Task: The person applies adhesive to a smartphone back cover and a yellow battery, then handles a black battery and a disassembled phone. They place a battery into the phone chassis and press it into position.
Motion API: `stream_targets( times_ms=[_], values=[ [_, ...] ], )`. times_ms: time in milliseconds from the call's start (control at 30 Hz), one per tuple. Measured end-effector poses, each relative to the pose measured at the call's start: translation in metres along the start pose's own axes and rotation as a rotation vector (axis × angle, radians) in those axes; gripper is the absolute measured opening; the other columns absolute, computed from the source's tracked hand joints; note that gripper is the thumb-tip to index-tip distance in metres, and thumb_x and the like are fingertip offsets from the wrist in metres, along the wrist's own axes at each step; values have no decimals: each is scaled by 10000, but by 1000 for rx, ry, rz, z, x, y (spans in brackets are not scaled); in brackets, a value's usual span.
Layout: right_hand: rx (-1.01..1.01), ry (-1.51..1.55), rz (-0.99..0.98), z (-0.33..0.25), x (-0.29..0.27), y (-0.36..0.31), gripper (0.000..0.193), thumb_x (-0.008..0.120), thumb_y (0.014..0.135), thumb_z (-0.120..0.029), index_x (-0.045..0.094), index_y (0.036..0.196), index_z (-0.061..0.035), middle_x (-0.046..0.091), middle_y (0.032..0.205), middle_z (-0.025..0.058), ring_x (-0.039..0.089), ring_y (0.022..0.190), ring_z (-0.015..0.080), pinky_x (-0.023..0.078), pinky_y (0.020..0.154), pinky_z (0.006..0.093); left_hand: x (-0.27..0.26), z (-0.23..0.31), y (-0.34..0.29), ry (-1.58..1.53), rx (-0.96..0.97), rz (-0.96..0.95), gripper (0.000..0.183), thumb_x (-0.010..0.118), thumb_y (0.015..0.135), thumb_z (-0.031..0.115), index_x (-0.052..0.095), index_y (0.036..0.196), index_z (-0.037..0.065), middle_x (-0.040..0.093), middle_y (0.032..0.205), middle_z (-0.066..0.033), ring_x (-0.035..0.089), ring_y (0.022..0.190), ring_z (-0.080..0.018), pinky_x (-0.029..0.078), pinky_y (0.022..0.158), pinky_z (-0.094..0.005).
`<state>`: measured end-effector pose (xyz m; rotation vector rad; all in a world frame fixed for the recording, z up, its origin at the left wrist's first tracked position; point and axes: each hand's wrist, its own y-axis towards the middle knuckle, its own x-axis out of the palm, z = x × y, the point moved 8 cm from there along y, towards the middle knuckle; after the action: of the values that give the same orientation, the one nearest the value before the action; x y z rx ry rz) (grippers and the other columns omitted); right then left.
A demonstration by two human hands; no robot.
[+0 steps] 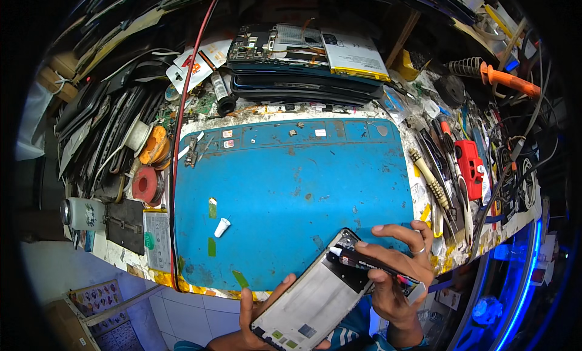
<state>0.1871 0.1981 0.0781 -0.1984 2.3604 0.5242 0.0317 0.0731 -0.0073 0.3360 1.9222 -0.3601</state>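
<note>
- Blue mat (291, 187), white cap (222, 227) on it.
- Phone frame (312, 296) slanting over the mat's near edge, my left hand (250, 319) clasped round its lower part.
- My right hand (417, 261) pinches a tube (368, 262) above it.

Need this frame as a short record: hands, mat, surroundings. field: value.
left_hand: left hand grips a phone frame
right_hand: right hand holds a black tube, white tip over the frame's upper end; contact unclear
on_mat: white cap and green strips on the blue mat
left_of_mat: red spool, orange spool
behind_mat: stack of phone parts
upper_right: orange-handled tool
</note>
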Motion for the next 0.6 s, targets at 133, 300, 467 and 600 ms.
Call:
stream_targets(
  times_ms=[133,300,467,600],
  values=[
    [3,6,15,0,1,0,245,718,850,-272,752,1025,-104,753,850,-12,619,1075,180,221,1049,493,0,-2,-1,-13,-13,-11,898,152,734,949,271,1494,485,379,1536,90,445,1362,-170,203,1075,-762],
    [0,4,39,0,-1,0,227,717,854,-242,750,1021,-91,752,841,1,621,1071,181,224,1045,485,-6,-1,7,-14,-9,6,891,159,741,944,297,1487,477,419,1512,79,477,1337,-175,203,1082,-754],
    [8,10,57,1,-3,0,213,715,856,-224,750,1016,-86,752,843,10,626,1062,184,226,1044,487,-9,-3,8,21,10,21,892,169,746,940,308,1487,465,422,1511,72,482,1332,-173,185,1089,-752],
    [2,9,73,1,-3,0,199,713,855,-213,750,1005,-87,752,860,6,630,1053,186,226,1044,489,-4,-1,4,15,21,-1,881,164,757,933,317,1485,463,437,1501,68,494,1322,-171,202,1085,-748]
  ],
)
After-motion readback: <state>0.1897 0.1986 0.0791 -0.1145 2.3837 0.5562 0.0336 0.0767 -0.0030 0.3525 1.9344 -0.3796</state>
